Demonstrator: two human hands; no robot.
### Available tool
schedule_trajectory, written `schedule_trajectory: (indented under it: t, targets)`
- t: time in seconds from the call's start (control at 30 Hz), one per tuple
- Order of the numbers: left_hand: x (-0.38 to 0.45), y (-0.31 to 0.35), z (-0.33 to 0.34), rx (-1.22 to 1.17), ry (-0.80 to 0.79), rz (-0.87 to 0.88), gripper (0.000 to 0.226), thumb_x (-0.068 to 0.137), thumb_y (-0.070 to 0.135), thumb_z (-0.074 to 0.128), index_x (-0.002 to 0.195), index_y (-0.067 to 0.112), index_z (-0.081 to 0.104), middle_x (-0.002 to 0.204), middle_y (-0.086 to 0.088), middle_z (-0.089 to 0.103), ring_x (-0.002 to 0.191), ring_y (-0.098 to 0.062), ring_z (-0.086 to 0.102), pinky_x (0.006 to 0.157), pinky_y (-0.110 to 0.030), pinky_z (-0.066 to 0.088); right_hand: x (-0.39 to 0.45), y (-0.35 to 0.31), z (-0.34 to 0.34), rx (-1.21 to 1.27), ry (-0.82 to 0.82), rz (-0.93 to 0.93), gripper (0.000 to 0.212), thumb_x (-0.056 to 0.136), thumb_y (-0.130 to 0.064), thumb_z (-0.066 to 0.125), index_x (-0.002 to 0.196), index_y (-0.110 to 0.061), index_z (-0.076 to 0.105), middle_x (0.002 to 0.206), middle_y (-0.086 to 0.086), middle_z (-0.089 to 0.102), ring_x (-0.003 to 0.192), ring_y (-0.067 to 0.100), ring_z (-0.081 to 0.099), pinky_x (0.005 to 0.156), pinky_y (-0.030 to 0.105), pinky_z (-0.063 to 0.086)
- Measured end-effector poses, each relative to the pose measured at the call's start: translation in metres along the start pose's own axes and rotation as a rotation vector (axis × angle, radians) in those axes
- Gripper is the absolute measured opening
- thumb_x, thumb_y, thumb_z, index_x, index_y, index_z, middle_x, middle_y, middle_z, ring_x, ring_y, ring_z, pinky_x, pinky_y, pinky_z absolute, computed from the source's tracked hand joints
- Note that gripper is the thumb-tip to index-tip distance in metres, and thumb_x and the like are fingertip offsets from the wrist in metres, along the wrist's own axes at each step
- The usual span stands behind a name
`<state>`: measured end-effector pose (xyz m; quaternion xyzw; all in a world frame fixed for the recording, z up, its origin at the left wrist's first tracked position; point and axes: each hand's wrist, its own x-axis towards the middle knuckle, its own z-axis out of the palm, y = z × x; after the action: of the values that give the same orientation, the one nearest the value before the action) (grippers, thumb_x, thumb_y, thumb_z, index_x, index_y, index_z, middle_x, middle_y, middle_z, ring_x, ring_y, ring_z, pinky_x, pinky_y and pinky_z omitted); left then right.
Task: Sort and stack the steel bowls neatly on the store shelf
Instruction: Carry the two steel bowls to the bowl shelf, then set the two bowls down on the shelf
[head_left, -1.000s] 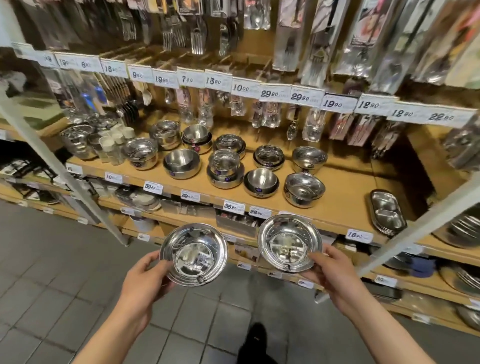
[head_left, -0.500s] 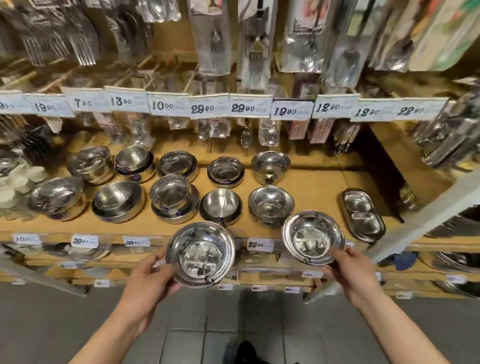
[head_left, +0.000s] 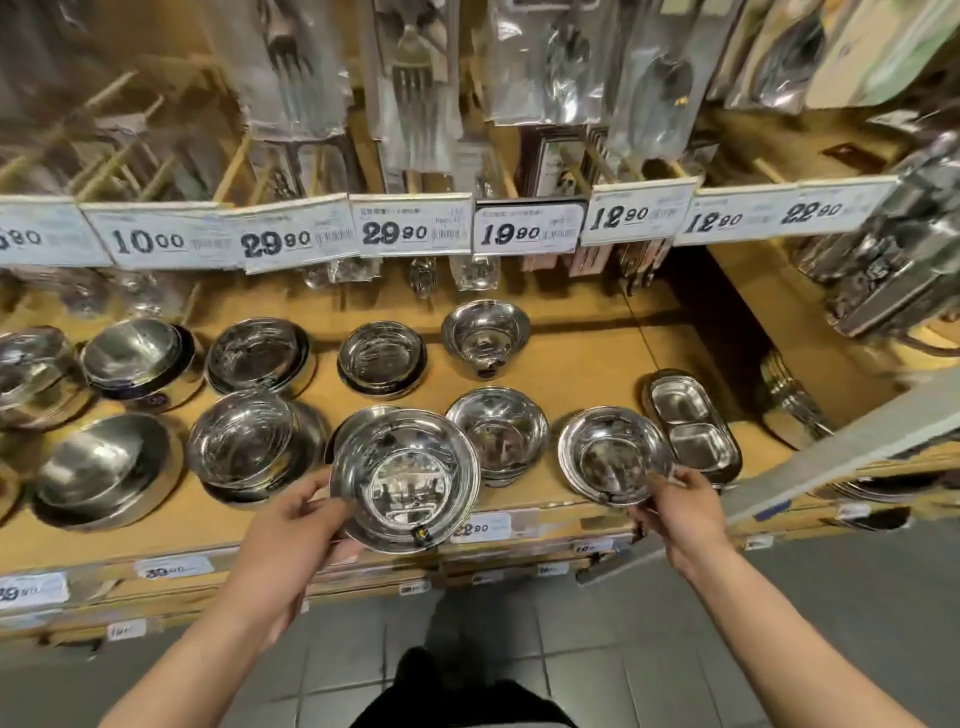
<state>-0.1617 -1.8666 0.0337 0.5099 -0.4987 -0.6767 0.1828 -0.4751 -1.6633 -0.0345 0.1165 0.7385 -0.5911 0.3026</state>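
At lower centre of the frame, the left hand is gripping a wide steel bowl by its rim, fingers closed around it. At lower right, the right hand is pinching a smaller bowl over the shelf edge. Beyond, stacked bowls are sitting in rows under price tags.

Glossy mirror-polished steel bowls, matt wooden shelf, paper price tags

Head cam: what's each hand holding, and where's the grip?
Left hand holds a steel bowl by its near-left rim. Right hand holds a smaller steel bowl by its near-right rim.
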Motion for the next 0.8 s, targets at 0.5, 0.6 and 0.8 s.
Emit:
schedule_trajectory:
  t: [0.5, 0.6, 0.8]
  targets:
    - [0.017, 0.025, 0.118, -0.007, 0.022, 0.05, 0.032, 0.096, -0.006, 0.056, 0.113, 0.016, 0.073, 0.098, -0.01, 0.08, 0.087, -0.021, 0.078, 0.062, -0.023, 0.061, 0.045, -0.019, 0.0, -0.335, -0.258, -0.067, 0.034, 0.103, -0.025, 0.056, 0.136, -0.013, 0.058, 0.111, 0.008, 0.074, 0.098, 0.026, 0.072, 0.096, 0.049, 0.057]
    - [0.028, 0.026, 0.155, 0.003, -0.004, 0.052, 0.029, 0.096, -0.003, 0.059, 0.113, 0.015, 0.075, 0.099, -0.01, 0.079, 0.089, -0.022, 0.078, 0.069, -0.029, 0.063, 0.04, -0.033, -0.01, -0.442, -0.268, -0.191, 0.025, 0.101, -0.022, 0.059, 0.126, -0.019, 0.061, 0.105, 0.001, 0.075, 0.094, 0.022, 0.072, 0.091, 0.047, 0.059]
    - [0.05, 0.029, 0.22, 0.115, -0.016, 0.069, 0.025, 0.098, 0.004, 0.06, 0.11, 0.022, 0.073, 0.098, -0.015, 0.078, 0.089, -0.035, 0.077, 0.082, -0.049, 0.063, 0.034, -0.068, -0.018, -0.086, -0.366, -0.238, 0.033, 0.104, -0.034, 0.053, 0.133, -0.023, 0.062, 0.119, -0.002, 0.071, 0.107, 0.016, 0.069, 0.093, 0.04, 0.059]
